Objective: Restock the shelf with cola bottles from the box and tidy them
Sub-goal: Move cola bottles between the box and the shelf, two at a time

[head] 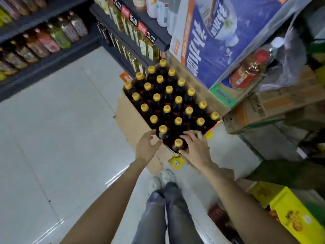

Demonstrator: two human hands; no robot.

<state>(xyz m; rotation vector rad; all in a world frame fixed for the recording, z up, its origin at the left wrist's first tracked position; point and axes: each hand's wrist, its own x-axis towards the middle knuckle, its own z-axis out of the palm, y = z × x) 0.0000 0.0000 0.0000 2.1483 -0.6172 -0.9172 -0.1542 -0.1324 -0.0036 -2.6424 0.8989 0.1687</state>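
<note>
Where the open box (135, 124) sits on the floor, cola bottles (168, 95) fill it — left hand (147, 147) spread at its near edge, right hand (195, 148) loosely cupping the nearest bottle (178, 145); grip unclear, labels hidden.

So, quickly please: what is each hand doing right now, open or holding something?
Left hand: open, fingers spread beside the box, holding nothing.
Right hand: open, fingers spread over the nearest cola bottle, not yet gripping it.
</note>
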